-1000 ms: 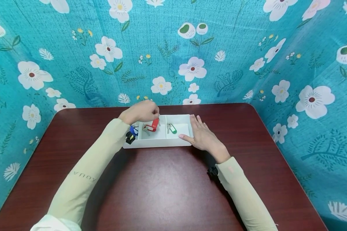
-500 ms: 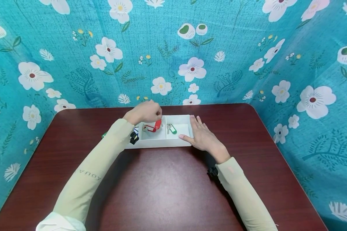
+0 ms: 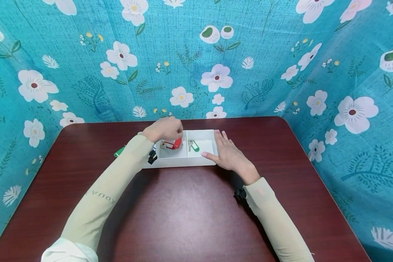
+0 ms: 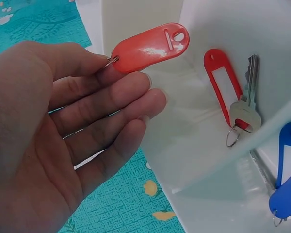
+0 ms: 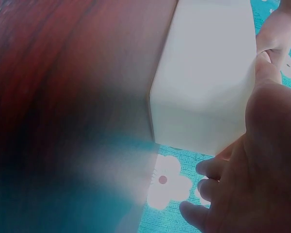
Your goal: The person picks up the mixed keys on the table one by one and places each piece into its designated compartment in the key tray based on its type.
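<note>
My left hand [image 3: 165, 130] is above the left part of a white divided tray [image 3: 180, 162]. In the left wrist view, its thumb and forefinger pinch the small metal ring of a red key tag [image 4: 153, 47]; any key on that ring is hidden. Below, a second red key tag [image 4: 222, 87] lies in a compartment with a silver key [image 4: 247, 104]. Flat against the tray's right end, my right hand [image 3: 230, 155] has its fingers extended along the rim and its thumb over the front wall. A green key tag [image 3: 194, 146] with a key lies in the right compartment.
Blue key tags [image 4: 287, 189] sit in the tray's left compartment. Another green tag [image 3: 119, 151] lies on the dark red table [image 3: 199, 211] left of the tray, partly behind my left sleeve. A flowered turquoise cloth [image 3: 183, 65] hangs behind the table.
My left hand has shifted slightly right over the tray with the red key tag. The green tag at the left has come out from behind my sleeve. My right hand stays put.
</note>
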{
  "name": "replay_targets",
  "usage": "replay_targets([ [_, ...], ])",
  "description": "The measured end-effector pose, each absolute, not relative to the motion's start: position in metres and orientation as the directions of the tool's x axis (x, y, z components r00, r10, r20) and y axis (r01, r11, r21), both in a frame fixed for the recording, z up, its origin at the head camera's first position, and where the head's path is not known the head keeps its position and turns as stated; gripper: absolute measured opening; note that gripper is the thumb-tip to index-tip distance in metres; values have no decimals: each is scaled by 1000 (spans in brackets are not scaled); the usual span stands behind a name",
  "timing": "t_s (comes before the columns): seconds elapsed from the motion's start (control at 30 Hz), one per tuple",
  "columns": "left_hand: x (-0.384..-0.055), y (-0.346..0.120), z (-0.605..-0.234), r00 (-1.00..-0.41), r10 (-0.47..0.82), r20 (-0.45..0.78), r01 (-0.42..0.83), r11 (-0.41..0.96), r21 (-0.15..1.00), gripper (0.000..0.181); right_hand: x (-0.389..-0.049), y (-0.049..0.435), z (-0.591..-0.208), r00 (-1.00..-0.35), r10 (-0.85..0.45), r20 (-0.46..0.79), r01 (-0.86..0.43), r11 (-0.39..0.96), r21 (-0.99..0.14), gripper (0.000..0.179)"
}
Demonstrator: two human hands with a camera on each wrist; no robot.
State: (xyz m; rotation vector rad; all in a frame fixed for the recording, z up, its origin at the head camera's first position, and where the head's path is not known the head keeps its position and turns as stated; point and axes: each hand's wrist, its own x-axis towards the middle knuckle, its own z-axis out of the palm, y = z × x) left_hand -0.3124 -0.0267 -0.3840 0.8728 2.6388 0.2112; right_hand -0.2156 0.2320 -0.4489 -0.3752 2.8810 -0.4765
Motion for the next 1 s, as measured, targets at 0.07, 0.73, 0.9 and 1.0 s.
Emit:
replay_targets([
  [0.07, -313, -26, -384, -748, 599, -285, 549, 800, 241, 36, -216, 232, -449, -948, -280, -151, -217, 916, -338, 108],
  [0.73, -312, -22, -385, -735, 604, -308, 547, 797, 257, 40, -216, 232, -449, -948, -289, -134, -230, 911, -341, 109],
  [0.9, -310, -22, -384, -735, 610, -295, 555, 792, 255, 39, -214, 232, -448, -948, -291, -131, -232, 911, -341, 108],
  [1.0, -309, -22, -383, -727, 625, -285, 568, 780, 263, 42, -214, 233, -448, -948, -286, -139, -226, 913, -340, 107],
])
